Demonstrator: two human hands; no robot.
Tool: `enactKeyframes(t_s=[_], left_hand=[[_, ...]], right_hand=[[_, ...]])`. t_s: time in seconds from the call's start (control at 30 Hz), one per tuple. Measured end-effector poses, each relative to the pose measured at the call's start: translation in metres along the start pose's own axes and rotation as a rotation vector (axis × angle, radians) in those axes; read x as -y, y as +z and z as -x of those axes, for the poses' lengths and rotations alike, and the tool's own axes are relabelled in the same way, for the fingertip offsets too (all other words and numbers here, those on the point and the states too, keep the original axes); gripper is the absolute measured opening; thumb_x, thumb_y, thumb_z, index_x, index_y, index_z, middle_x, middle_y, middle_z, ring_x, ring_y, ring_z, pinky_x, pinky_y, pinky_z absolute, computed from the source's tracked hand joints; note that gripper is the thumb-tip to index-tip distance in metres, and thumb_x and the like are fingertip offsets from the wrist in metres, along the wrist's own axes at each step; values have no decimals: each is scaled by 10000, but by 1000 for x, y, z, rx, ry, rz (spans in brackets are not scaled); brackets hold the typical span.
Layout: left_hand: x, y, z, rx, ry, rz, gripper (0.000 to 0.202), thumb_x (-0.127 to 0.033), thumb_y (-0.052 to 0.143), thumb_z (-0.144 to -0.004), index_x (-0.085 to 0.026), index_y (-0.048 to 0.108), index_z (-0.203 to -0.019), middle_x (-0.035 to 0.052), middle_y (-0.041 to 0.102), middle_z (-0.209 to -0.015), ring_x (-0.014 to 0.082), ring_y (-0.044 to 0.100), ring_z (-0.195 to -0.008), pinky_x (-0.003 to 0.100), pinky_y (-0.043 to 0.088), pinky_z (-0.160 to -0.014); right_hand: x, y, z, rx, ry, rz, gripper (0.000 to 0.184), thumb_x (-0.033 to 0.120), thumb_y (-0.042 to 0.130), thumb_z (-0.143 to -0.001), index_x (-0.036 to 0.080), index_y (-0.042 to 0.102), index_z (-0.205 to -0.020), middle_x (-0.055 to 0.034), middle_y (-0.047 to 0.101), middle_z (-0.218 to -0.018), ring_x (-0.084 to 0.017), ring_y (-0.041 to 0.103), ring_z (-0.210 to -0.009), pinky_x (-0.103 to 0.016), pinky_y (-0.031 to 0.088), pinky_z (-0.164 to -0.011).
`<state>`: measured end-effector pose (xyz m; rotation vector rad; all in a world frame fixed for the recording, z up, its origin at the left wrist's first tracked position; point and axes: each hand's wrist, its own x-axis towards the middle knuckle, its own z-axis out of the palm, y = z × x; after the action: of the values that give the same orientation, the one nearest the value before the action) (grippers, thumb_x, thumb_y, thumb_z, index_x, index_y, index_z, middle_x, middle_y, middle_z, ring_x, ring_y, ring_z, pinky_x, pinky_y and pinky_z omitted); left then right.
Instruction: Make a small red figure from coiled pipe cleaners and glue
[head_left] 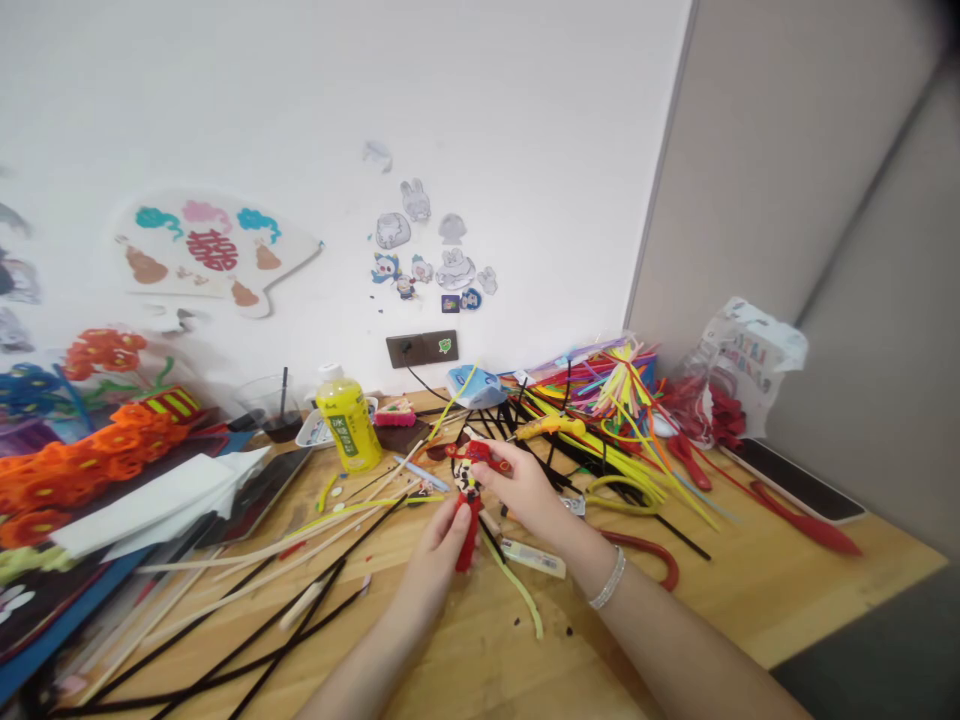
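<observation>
A small figure of red pipe cleaner [468, 520] with a black-and-white cartoon face stands upright between my hands. My left hand [435, 555] grips its lower part from below. My right hand [517, 490], with a silver bracelet [607, 577] on its wrist, pinches the red strands at the figure's top. Part of the figure is hidden behind my fingers. Loose black pipe cleaners [510, 440] lie just beyond my right hand, and a bent yellow-green pipe cleaner [517, 590] lies below it. A yellow glue gun [551, 428] rests on the pile.
The wooden desk [735, 600] is strewn with long pale and black sticks and a heap of colourful pipe cleaners [600, 420]. A yellow bottle [349, 425] stands at back left. Red-handled pliers [645, 558], a plastic bag [742, 365] and orange paper flowers [90, 470] surround the work.
</observation>
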<state>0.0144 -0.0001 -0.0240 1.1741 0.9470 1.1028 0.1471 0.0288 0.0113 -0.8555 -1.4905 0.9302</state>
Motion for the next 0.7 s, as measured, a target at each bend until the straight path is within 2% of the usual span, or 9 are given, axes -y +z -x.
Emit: enactKeyframes(t_s=[0.27, 0.5, 0.7], left_hand=[[-6, 2, 5, 92, -62, 145, 333, -491, 613, -709, -170, 539, -752, -38, 531, -558, 73, 432, -435, 190, 298, -424], [-15, 10, 14, 100, -93, 325, 295, -455, 612, -722, -167, 557, -751, -27, 544, -572, 91, 463, -453, 210, 322, -438], [-20, 10, 15, 110, -82, 323, 284, -438, 617, -726, -159, 574, -757, -25, 537, -578, 88, 457, -454, 214, 320, -440]], right_hand=[[2, 0, 1, 32, -2, -76, 308, 310, 589, -756, 155, 602, -1022, -67, 644, -979, -182, 591, -880, -329, 465, -804], [5, 3, 1, 2, 43, -70, 297, 309, 607, -732, 168, 616, -993, -55, 646, -966, -181, 590, -876, -328, 466, -804], [7, 2, 2, 18, 26, -91, 316, 327, 619, -730, 178, 617, -1009, -57, 644, -996, -182, 588, -895, -334, 463, -821]])
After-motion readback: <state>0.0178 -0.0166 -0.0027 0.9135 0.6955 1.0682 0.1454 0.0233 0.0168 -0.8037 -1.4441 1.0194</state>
